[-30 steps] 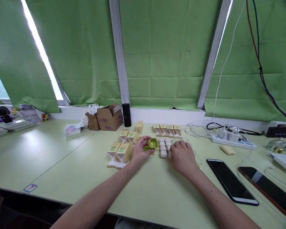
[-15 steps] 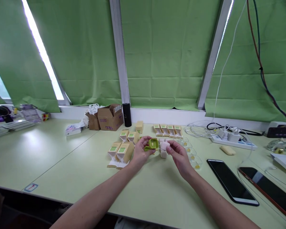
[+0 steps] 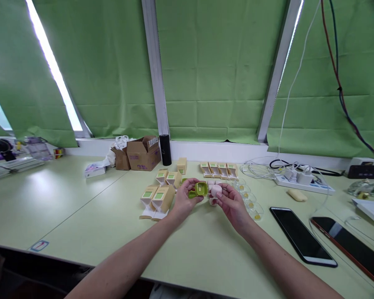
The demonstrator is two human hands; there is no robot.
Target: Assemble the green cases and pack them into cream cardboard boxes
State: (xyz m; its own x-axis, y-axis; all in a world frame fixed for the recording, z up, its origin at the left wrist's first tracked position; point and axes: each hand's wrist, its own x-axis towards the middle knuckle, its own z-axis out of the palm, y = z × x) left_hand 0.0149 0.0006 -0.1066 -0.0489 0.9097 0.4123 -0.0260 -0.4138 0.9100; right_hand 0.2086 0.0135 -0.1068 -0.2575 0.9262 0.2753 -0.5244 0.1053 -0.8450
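Note:
My left hand (image 3: 188, 197) is closed on a small olive-green square case (image 3: 201, 189), its hollow side facing me. Close beside it, my right hand (image 3: 233, 203) pinches a small white rounded block (image 3: 216, 190) between thumb and fingers. The case and the block are slightly apart. More white blocks (image 3: 212, 201) sit on the table just behind and below the held one, partly hidden. To the right of my right hand stand several clear plastic covers (image 3: 256, 214) with yellow spots. Several cream boxes (image 3: 163, 198) with green labels and open flaps lie left of my left hand.
Another row of cream boxes (image 3: 218, 170) lies at the back. A cardboard carton (image 3: 143, 153) and a black cylinder (image 3: 165, 150) stand by the wall. Two phones (image 3: 302, 236) lie at the right, near a power strip (image 3: 305, 185) with tangled cables and a pale oval object (image 3: 297, 195).
The white block has turned in my right hand and now shows a smoother, rounder face. Both hands stay in nearly the same place, and the view has shifted very slightly.

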